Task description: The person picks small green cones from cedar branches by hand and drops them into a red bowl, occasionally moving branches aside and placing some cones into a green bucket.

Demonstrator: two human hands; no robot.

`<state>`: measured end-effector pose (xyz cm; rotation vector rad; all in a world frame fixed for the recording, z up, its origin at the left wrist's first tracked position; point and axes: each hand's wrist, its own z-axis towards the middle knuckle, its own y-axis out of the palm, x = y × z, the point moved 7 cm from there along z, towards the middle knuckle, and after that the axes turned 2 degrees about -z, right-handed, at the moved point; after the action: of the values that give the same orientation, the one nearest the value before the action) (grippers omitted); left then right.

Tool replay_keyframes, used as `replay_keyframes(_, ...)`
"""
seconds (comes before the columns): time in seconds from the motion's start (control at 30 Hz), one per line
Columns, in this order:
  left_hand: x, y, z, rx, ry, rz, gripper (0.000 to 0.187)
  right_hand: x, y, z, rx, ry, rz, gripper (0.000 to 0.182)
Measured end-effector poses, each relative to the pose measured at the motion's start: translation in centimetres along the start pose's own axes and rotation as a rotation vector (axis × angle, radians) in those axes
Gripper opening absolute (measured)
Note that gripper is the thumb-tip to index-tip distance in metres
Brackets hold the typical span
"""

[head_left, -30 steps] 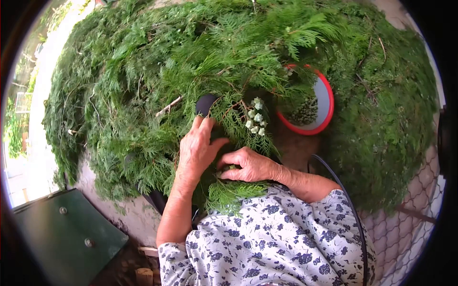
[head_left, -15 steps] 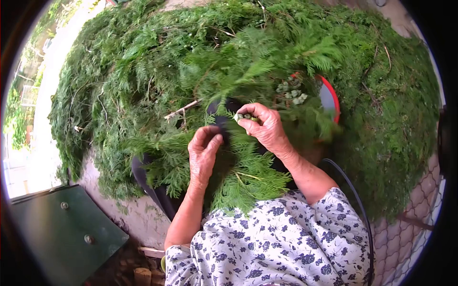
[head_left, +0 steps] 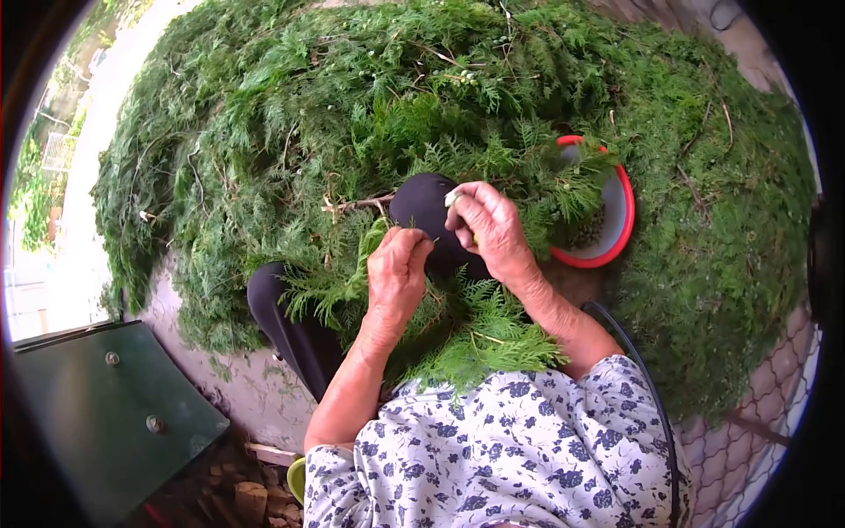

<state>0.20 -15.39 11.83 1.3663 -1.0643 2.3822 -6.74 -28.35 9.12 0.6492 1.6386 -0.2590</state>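
My left hand (head_left: 396, 271) is closed in a pinch, and a green conifer sprig (head_left: 368, 251) sticks out beside its fingers. My right hand (head_left: 495, 231) is just to the right, fingers curled around a small pale green cone (head_left: 451, 199) that shows at the fingertips. Behind both hands is a knee in dark trousers (head_left: 427, 198). Cut conifer foliage (head_left: 493, 339) lies across my lap. Right of my right hand stands a red-rimmed bowl (head_left: 628, 207) with small bits at its bottom, partly covered by a leafy branch (head_left: 572, 185).
A large heap of cut conifer branches (head_left: 290, 132) surrounds me in front and at both sides. A bare twig (head_left: 361, 203) pokes out behind my left hand. At the lower left is a dark green panel (head_left: 114, 414). Near my right arm runs a black cable (head_left: 647, 361).
My left hand has moved slightly right and its fingers have closed. The blurred foliage above the hands has dropped away, and more of the bowl and knee shows. The cones over the bowl are out of sight.
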Motion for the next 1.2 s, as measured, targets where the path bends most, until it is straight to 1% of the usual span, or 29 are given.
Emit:
replay_keyframes(0.03, -0.6, -0.4, -0.5, 0.047, -0.121, -0.150, 0.003, 0.5, -0.2, 0.1, 0.001, 0.089, 0.185, 0.018)
replay_keyframes(0.07, -2.4, -0.9, -1.3, 0.116, -0.420, -0.349, 0.005, 0.6, -0.1, 0.2, -0.099, 0.151, 0.374, 0.022)
replay_keyframes(0.13, -3.6, -3.0, -0.6, 0.292, -0.491, -0.591, 0.011, 1.0, 1.0, -0.2, -0.302, 0.275, 0.654, 0.028)
replay_keyframes(0.17, -4.3, -3.3, -0.4, 0.335, -0.556, -0.664, 0.015, 1.1, 1.3, -0.4, -0.308, 0.278, 0.653, 0.028)
replay_keyframes(0.23, -3.3, -2.9, 0.2, 0.185, -0.597, -0.750, 0.016, 1.1, 2.9, -0.9, -0.448, 0.322, 0.750, 0.030)
replay_keyframes(0.27, -2.6, -2.2, 0.5, 0.094, -0.601, -0.769, 0.017, 1.0, 3.3, -1.1, -0.456, 0.326, 0.752, 0.030)
replay_keyframes(0.3, -1.8, -1.4, 0.7, 0.035, -0.569, -0.832, 0.019, 0.8, 3.9, -1.3, -0.495, 0.341, 0.765, 0.030)
replay_keyframes(0.33, -1.8, -0.4, 0.7, -0.074, -0.551, -0.851, 0.019, 0.6, 4.5, -1.6, -0.533, 0.353, 0.778, 0.031)
replay_keyframes(0.37, -1.7, 0.3, 0.7, -0.098, -0.536, -0.922, 0.019, 0.1, 4.9, -1.8, -0.582, 0.341, 0.764, 0.031)
replay_keyframes(0.4, -1.4, 0.9, 0.7, -0.125, -0.521, -0.996, 0.019, 0.1, 4.9, -1.8, -0.582, 0.339, 0.763, 0.031)
replay_keyframes(0.43, -1.2, 0.9, 0.7, -0.115, -0.564, -1.042, 0.017, 0.1, 4.7, -1.8, -0.572, 0.352, 0.793, 0.030)
replay_keyframes(0.47, -1.2, 0.9, 0.6, -0.119, -0.564, -1.045, 0.017, 0.2, 4.6, -1.8, -0.561, 0.366, 0.825, 0.030)
replay_keyframes(0.5, -1.1, 0.8, 0.5, -0.160, -0.541, -0.974, 0.015, 0.5, 4.3, -1.6, -0.522, 0.368, 0.799, 0.028)
replay_keyframes(0.57, -1.2, 0.9, 0.4, -0.229, -0.513, -0.868, 0.013, 0.9, 4.0, -1.8, -0.509, 0.382, 0.793, 0.027)
replay_keyframes(0.6, -1.0, 0.8, 0.5, -0.228, -0.514, -0.868, 0.013, 1.1, 4.0, -1.8, -0.502, 0.395, 0.786, 0.025)
replay_keyframes(0.67, -0.6, 0.5, 0.7, -0.215, -0.553, -0.716, 0.013, 0.9, 4.0, -1.9, -0.512, 0.400, 0.790, 0.024)
replay_keyframes(0.7, -0.6, 0.3, 0.8, -0.184, -0.517, -0.609, 0.010, 0.8, 4.0, -2.0, -0.520, 0.401, 0.793, 0.023)
replay_keyframes(0.73, -0.7, 0.5, 0.8, -0.191, -0.516, -0.611, 0.010, 0.8, 3.9, -2.0, -0.514, 0.398, 0.793, 0.023)
replay_keyframes(0.8, -1.6, 0.1, 0.4, -0.120, -0.589, -0.506, 0.014, 1.5, 3.2, -1.6, -0.395, 0.423, 0.798, 0.022)
replay_keyframes(0.83, -1.1, 0.0, 0.5, -0.105, -0.621, -0.600, 0.015, 1.5, 2.9, -1.6, -0.399, 0.422, 0.835, 0.021)
replay_keyframes(0.87, -1.1, 0.2, 0.3, -0.120, -0.619, -0.605, 0.015, 1.6, 2.8, -1.7, -0.384, 0.415, 0.836, 0.021)
replay_keyframes(0.93, -1.7, -0.2, 0.2, 0.005, -0.606, -0.666, 0.011, 1.9, 1.9, -2.2, -0.321, 0.406, 0.820, 0.021)
replay_keyframes(1.0, -1.9, -1.2, 0.5, 0.103, -0.603, -0.683, 0.011, 1.9, 0.3, -2.6, -0.291, 0.382, 0.777, 0.022)
replay_keyframes(1.07, -1.7, -1.9, 1.2, 0.094, -0.532, -0.510, 0.011, 1.6, -1.3, -2.7, -0.246, 0.339, 0.811, 0.023)
replay_keyframes(1.13, -2.9, -4.1, 1.6, 0.292, -0.521, -0.578, 0.011, 2.7, -4.3, -2.7, -0.112, 0.290, 0.932, 0.023)
replay_keyframes(1.17, -3.4, -5.5, 1.9, 0.384, -0.493, -0.577, 0.014, 3.2, -6.4, -2.9, 0.018, 0.242, 0.992, 0.021)
replay_keyframes(1.2, -4.1, -7.1, 2.0, 0.478, -0.463, -0.580, 0.019, 3.8, -8.5, -3.3, 0.188, 0.261, 1.067, 0.021)
